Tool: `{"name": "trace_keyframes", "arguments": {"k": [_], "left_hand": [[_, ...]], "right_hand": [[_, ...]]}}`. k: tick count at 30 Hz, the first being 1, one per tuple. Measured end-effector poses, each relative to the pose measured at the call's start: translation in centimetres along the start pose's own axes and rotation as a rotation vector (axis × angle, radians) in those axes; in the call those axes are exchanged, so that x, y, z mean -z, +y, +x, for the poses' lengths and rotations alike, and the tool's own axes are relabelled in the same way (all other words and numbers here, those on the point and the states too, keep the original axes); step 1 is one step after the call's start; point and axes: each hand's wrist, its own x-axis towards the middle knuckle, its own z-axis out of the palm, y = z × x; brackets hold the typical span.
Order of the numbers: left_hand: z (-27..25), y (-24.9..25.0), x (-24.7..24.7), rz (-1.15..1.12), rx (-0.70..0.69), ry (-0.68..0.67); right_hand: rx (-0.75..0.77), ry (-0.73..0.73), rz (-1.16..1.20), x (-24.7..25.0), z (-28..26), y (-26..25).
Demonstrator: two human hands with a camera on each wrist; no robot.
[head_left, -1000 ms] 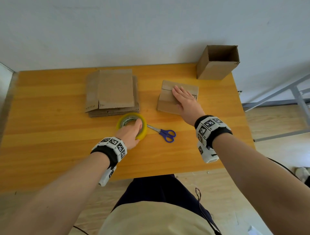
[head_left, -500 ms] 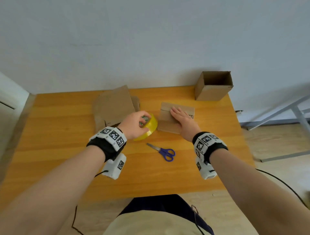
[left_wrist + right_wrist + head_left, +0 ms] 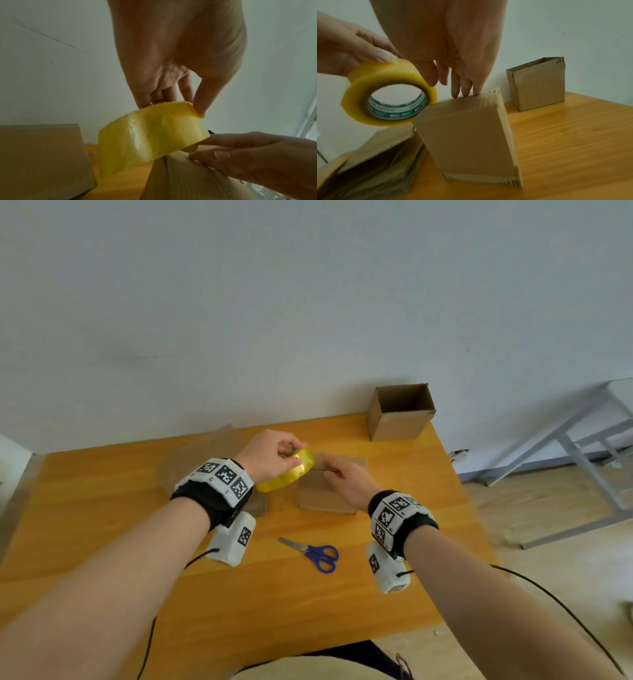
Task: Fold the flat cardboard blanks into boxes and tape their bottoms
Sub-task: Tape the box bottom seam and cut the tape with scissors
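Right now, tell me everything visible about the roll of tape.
The roll of tape is a wide ring of glossy, translucent yellow tape wound on a cardboard core whose inside shows green-and-white print. It is held up off the table, tilted, at the top edge of the folded cardboard box. The left hand grips it, thumb on the outer band. The right hand has its thumb on the roll's edge and fingertips on the box.

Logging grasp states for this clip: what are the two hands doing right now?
Left hand: holding the yellow tape roll, fingers curled round it.
Right hand: open, fingertips resting on the folded box, gripping nothing.
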Motion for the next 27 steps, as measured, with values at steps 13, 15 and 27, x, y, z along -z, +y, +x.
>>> {"name": "trace_keyframes", "arguments": {"k": [13, 15, 27], "left_hand": [[2.3, 2.7, 0.0, 0.251, 0.019, -0.193], [2.7, 2.9, -0.2, 0.27, 0.038, -0.191], [3.4, 3.0, -0.6, 0.34, 0.019, -0.221]], "right_hand": [[0.056, 0.086, 0.308, 1.8, 1.9, -1.5], [0.044, 0.142, 0.322, 1.6, 2.1, -1.3], [-0.036, 0.393, 0.49, 0.6, 1.7, -1.0]]}}
